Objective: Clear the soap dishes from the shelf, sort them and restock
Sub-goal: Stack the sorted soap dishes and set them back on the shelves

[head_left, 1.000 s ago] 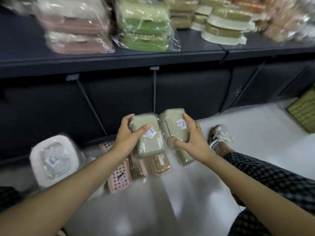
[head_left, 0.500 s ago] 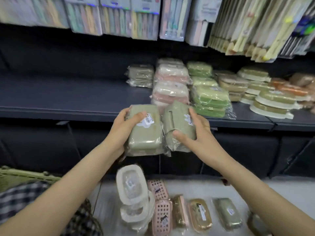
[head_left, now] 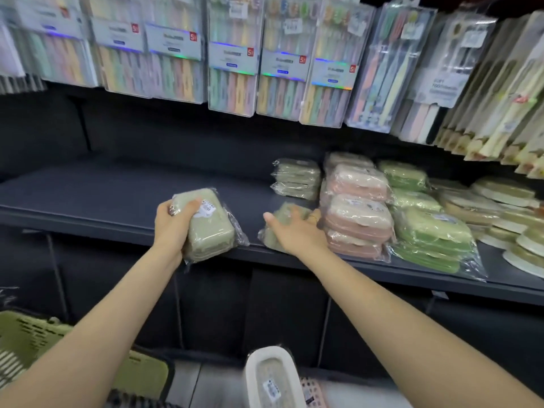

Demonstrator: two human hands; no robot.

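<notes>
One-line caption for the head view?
Left hand holds a wrapped soap dish; right hand sets another on the shelf.

Toothbrush packs (head_left: 173, 51) hang in a row across the top of the frame, clear boxes with pastel handles and red price tags. At upper right, more packs (head_left: 497, 92) hang tilted, overlapping one another. A green basket (head_left: 35, 343) with a perforated wall sits at lower left. A strip of pale floor (head_left: 188, 384) shows along the bottom edge.
</notes>
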